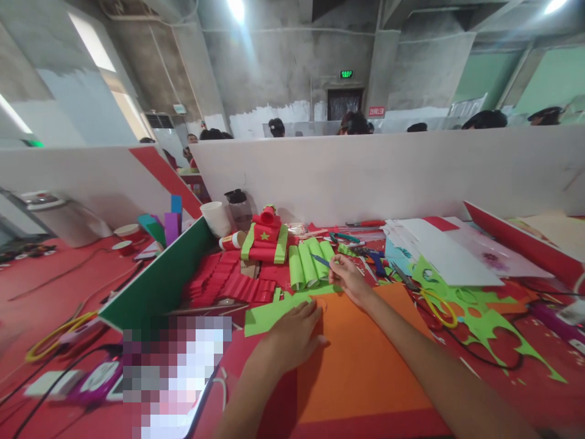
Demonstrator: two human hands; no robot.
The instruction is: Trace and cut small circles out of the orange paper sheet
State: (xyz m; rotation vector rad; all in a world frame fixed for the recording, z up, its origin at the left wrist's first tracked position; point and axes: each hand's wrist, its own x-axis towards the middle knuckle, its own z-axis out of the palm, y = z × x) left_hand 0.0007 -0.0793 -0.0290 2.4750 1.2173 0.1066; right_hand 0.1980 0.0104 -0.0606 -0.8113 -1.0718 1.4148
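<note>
My right hand [348, 277] is closed around a slim blue pen [321, 261], its end pointing left above the green paper rolls [311, 262]. My left hand [292, 335] lies flat, fingers stretched out, pressing on a light green paper strip [260, 317] and the edge of a large orange sheet [365, 366]. A faint curved line shows on the orange sheet beside my left fingertips. Behind my hands stands a red paper model [265, 238] with a yellow star and green edges. Folded red paper [228, 280] lies left of it.
A green board [159, 274] stands at left; a phone [187, 378], partly pixelated, lies before it. Cut green scraps [484, 317], a yellow cable loop [439, 308], scissors [404, 274] and white sheets [448, 250] lie at right. A white partition [365, 177] closes the back.
</note>
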